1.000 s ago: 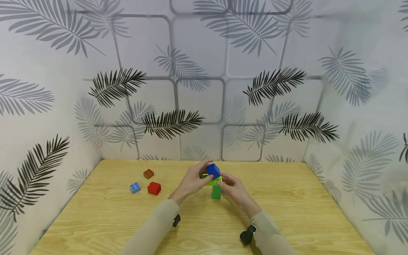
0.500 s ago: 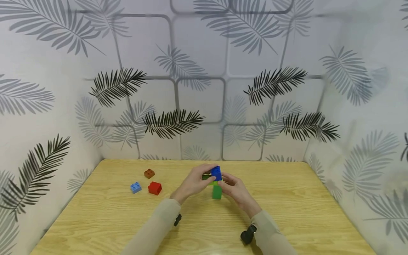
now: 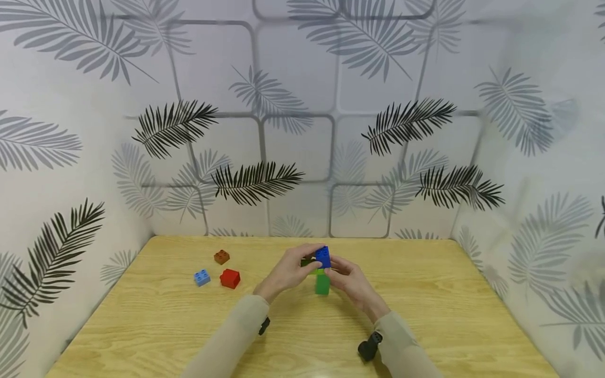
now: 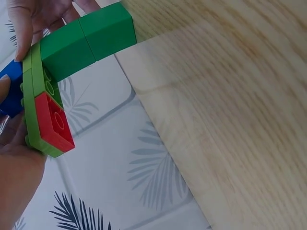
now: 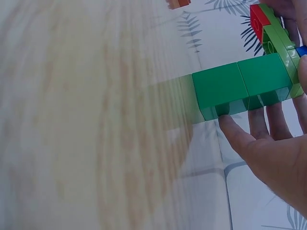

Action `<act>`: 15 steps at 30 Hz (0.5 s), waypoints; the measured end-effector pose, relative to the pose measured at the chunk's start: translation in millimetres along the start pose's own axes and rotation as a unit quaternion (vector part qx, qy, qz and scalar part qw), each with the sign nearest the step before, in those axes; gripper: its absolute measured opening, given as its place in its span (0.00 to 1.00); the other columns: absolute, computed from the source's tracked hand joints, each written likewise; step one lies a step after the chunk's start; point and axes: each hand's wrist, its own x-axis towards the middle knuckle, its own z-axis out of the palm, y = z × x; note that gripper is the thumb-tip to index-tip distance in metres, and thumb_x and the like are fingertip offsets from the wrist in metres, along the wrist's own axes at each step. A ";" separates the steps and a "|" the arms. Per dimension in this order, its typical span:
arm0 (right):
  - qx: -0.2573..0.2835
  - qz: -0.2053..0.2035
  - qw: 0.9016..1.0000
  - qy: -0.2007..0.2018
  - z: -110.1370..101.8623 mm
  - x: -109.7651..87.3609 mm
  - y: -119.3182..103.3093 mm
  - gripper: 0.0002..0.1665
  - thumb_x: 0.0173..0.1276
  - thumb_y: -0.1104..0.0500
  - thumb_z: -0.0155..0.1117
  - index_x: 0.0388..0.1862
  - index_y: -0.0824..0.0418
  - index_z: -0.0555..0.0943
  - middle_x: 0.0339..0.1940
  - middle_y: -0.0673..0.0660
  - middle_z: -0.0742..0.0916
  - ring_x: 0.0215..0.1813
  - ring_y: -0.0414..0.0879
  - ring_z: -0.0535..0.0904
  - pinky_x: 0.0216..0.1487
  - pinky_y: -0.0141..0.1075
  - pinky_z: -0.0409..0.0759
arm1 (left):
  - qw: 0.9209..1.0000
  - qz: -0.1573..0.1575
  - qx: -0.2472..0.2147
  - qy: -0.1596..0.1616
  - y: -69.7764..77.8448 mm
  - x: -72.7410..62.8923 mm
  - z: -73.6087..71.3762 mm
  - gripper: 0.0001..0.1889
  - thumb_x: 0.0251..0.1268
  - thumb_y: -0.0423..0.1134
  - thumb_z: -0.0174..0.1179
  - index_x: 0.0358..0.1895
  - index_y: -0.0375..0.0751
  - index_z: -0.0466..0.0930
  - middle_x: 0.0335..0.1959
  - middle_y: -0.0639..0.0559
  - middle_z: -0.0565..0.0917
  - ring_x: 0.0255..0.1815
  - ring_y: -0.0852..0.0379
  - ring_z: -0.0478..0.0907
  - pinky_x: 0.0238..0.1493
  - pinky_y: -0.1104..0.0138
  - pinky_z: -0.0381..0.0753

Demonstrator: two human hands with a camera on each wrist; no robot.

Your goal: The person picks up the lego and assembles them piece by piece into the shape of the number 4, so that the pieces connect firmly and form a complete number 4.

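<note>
In the head view my left hand pinches a dark blue brick at the top of a toy-brick build. Two green bricks form its upright column, standing on the table. Across the column's top run lime-green bricks, reaching out sideways, with a red brick beneath their outer part. The blue brick sits against the lime top; whether it is fully seated I cannot tell. My right hand grips the build from the right, its fingers by the green column and its thumb near the lime layer.
On the wooden table, left of the hands, lie a loose red brick, a light blue brick and a brown brick. A leaf-patterned wall covering rises behind the table and at both sides.
The dark blue brick, tilted one second ago, has turned upright and moved slightly right and down onto the column's top with my left hand. My right hand stays at the build.
</note>
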 end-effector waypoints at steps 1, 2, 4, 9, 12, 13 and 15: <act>0.002 0.000 1.000 -0.003 -0.4 -0.1 -0.6 0.34 0.72 0.54 0.62 0.74 0.58 0.66 0.71 0.65 0.72 0.65 0.52 0.75 0.64 0.46 0.76 | 1.000 -0.003 0.001 0.000 0.8 0.5 -0.2 0.24 0.71 0.36 0.58 0.69 0.42 0.71 0.63 0.44 0.78 0.59 0.51 0.79 0.58 0.62 0.80; 0.002 -0.002 1.000 -0.007 -1.0 -0.5 -1.3 0.35 0.72 0.55 0.61 0.75 0.59 0.65 0.71 0.66 0.72 0.65 0.52 0.75 0.64 0.46 0.75 | 1.000 -0.005 0.004 -0.002 1.4 1.1 -0.1 0.24 0.71 0.36 0.58 0.70 0.43 0.71 0.63 0.45 0.78 0.59 0.51 0.79 0.58 0.62 0.80; 0.005 -0.004 1.000 -0.013 -2.5 -1.0 -1.6 0.34 0.73 0.57 0.60 0.75 0.59 0.64 0.71 0.66 0.71 0.65 0.51 0.75 0.64 0.45 0.76 | 1.000 -0.008 0.009 -0.005 2.7 2.1 0.3 0.24 0.71 0.36 0.58 0.70 0.43 0.70 0.63 0.45 0.78 0.59 0.52 0.79 0.57 0.62 0.80; 0.021 -0.006 1.000 -0.019 -4.4 -2.2 -1.8 0.34 0.74 0.56 0.59 0.76 0.60 0.63 0.72 0.66 0.69 0.66 0.51 0.74 0.64 0.47 0.76 | 1.000 -0.017 0.017 -0.010 6.8 1.4 1.5 0.24 0.72 0.36 0.57 0.70 0.43 0.70 0.63 0.45 0.77 0.59 0.51 0.78 0.58 0.61 0.79; 0.037 -0.009 0.999 -0.011 -4.8 -2.9 -4.8 0.33 0.75 0.53 0.58 0.75 0.60 0.64 0.71 0.63 0.70 0.68 0.51 0.72 0.64 0.50 0.75 | 0.999 -0.023 0.033 -0.015 9.9 0.5 1.8 0.24 0.73 0.36 0.56 0.71 0.43 0.69 0.63 0.45 0.77 0.59 0.50 0.77 0.59 0.60 0.79; 0.041 -0.012 0.999 -0.008 -5.0 -2.9 -6.5 0.33 0.75 0.52 0.57 0.74 0.61 0.64 0.70 0.62 0.71 0.68 0.51 0.71 0.64 0.51 0.75 | 0.999 -0.027 0.040 -0.018 10.9 0.6 1.9 0.25 0.73 0.36 0.56 0.71 0.44 0.69 0.62 0.45 0.77 0.60 0.51 0.77 0.59 0.60 0.79; 0.048 -0.020 0.999 0.001 -5.2 -2.7 -11.1 0.32 0.76 0.51 0.56 0.73 0.62 0.65 0.68 0.61 0.73 0.68 0.51 0.71 0.64 0.53 0.74 | 0.998 -0.028 0.059 -0.021 12.2 1.2 2.2 0.25 0.74 0.37 0.55 0.71 0.44 0.68 0.61 0.46 0.77 0.59 0.51 0.77 0.59 0.59 0.78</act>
